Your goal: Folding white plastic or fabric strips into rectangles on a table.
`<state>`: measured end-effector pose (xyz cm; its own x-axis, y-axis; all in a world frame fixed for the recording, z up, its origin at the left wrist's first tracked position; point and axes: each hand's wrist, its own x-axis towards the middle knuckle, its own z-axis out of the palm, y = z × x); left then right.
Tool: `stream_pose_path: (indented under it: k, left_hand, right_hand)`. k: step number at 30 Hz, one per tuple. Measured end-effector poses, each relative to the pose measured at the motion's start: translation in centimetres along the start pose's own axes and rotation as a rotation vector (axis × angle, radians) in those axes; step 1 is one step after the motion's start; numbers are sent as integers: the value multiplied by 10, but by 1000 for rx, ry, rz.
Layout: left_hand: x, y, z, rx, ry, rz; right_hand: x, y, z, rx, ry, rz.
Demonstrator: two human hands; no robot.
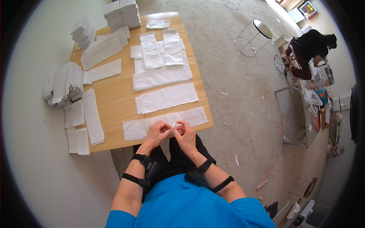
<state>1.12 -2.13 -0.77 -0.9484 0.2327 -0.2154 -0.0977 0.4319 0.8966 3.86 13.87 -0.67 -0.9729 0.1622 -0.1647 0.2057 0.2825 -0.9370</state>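
A long, flat white strip [138, 130], which looks like thin folded paper or a flat bag, lies along the table's near edge. My left hand [156, 133] bends over its middle, thumb and fingers pinched. Close beside it, my right hand [185, 137] is closed in a similar pinch. A small raised white bit of the strip shows between the two sets of fingertips; its exact shape is too small to make out. Just beyond lies another flat white stack [167, 98], with several thin dark marks or wires [152, 114] on the wood between.
More white strips [162, 78] cover the wooden table [114, 85]. Piled white bundles [68, 84] stand by the left wall, with box-like stacks [123, 15] at the far end. To the right are a round stool [262, 28], a cluttered side table [310, 114] and a bending person [308, 49].
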Motion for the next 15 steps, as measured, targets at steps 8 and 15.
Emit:
stream_pose_path:
  k: [8, 15]
  left_hand:
    - [2, -2, 2, 18, 9, 29]
    - [1, -4, 7, 34, 26, 77]
  right_hand:
    - [-1, 12, -15, 70, 18, 89]
    - [-1, 7, -12, -5, -32, 21]
